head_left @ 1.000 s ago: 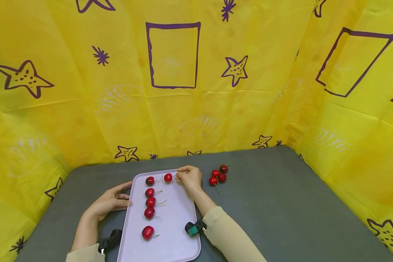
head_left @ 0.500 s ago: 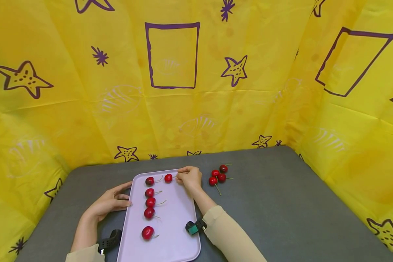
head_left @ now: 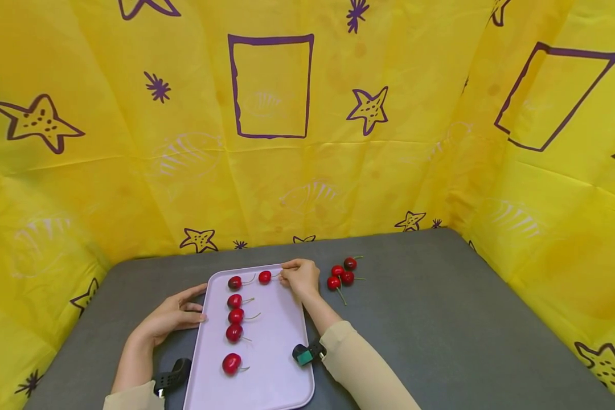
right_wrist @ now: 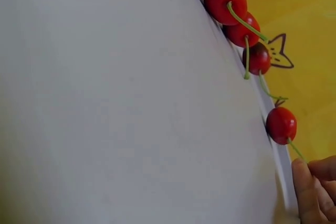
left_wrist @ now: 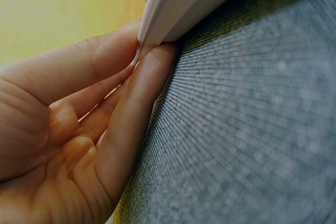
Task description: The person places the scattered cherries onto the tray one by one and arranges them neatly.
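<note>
My left hand holds the left rim of a pale lilac tray; in the left wrist view, the rim sits between the digits of that hand. Across the tray's far end, my right hand pinches the green stem of a red cherry. In the right wrist view, the stem of this cherry runs down to the thumb and fingertip. Several more cherries form a column on the tray's left side, from a dark red cherry at the top to a larger cherry near me.
Right of the tray, a small cluster of cherries with stems lies on the dark grey tabletop. Yellow cloth with starfish drawings encloses the table at the back and sides.
My right hand has shifted slightly to the right, and the cherry it pinches has edged the same way. The left hand and the other cherries stay put.
</note>
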